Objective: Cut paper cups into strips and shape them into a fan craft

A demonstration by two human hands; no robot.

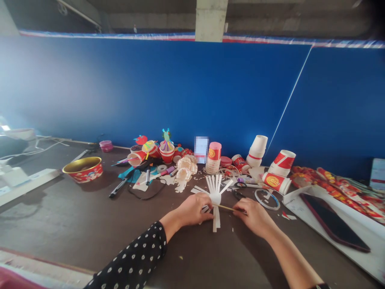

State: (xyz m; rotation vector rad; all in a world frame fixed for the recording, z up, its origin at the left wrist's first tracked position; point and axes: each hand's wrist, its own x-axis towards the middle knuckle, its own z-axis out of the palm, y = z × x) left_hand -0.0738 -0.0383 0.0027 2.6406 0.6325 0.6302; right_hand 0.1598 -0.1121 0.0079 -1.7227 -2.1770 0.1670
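A white paper cup [215, 198] cut into thin strips stands out on the dark tabletop, its strips fanned upward and downward. My left hand [195, 210] grips its lower side. A thin wooden stick [226, 208] runs from the cup to my right hand [251, 218], whose fingers pinch the stick's far end. Small white paper scraps [233, 220] lie around both hands. The part of the stick inside the cup is hidden.
Behind the hands lie curled white paper flowers [185, 168], red-and-white paper cups [278, 163], scissors [239, 195], pens and a roll of tape. A gold-rimmed red bowl [82, 169] sits left. A phone [333, 222] lies on a white board at right.
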